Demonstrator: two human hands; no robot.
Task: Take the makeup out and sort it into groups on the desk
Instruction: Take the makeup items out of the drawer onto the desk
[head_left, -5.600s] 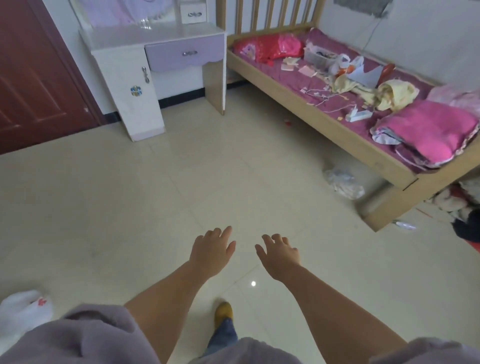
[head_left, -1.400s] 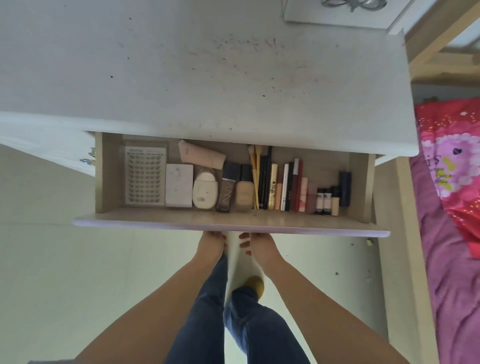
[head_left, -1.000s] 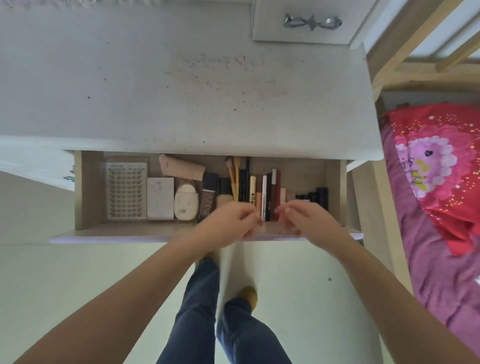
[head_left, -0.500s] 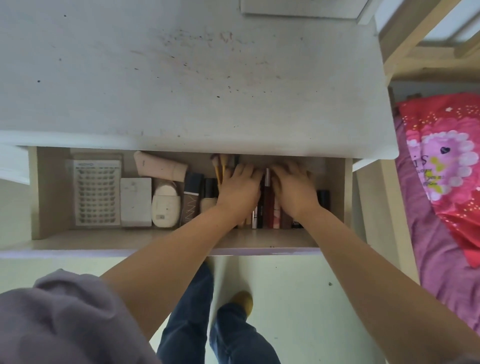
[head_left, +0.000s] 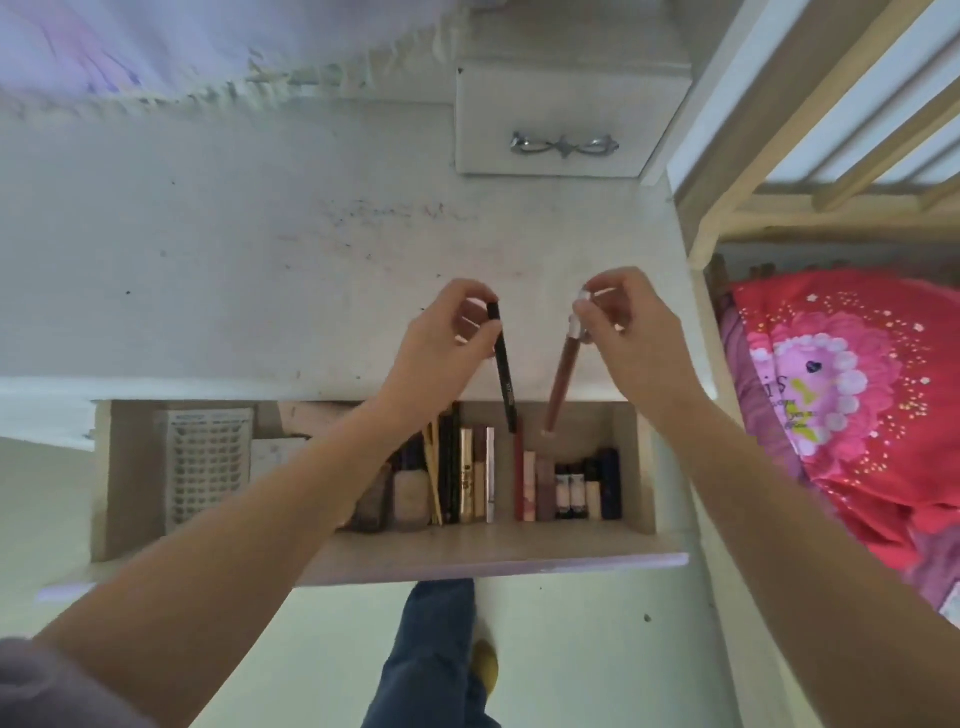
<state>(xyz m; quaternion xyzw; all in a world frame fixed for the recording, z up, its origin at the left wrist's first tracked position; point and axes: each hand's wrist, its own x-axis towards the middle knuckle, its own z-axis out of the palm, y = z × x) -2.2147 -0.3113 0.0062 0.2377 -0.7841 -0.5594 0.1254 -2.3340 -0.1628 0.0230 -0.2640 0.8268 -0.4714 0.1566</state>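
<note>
My left hand (head_left: 441, 343) pinches a slim black makeup pencil (head_left: 504, 374) by its top end, and it hangs down over the desk's front edge. A brown-red lip gloss tube with a silver cap (head_left: 561, 379) hangs the same way from my right hand (head_left: 628, 332). Both hands hover above the white desk top (head_left: 234, 270). Below them the open drawer (head_left: 467, 545) holds several upright tubes, pencils and small bottles (head_left: 519, 483), a foundation bottle (head_left: 408, 493) and a lash tray (head_left: 205, 467). My left forearm hides the drawer's middle items.
A small white drawer box with a metal handle (head_left: 563, 145) stands at the desk's back right. Pale fabric (head_left: 156, 52) lies along the desk's back. A wooden bed frame (head_left: 779, 156) and a red pillow (head_left: 841, 374) lie close on the right.
Both hands were down in the drawer among the tubes; now they have lifted out, the left with a black pencil, the right with a lip gloss tube, up over the desk.
</note>
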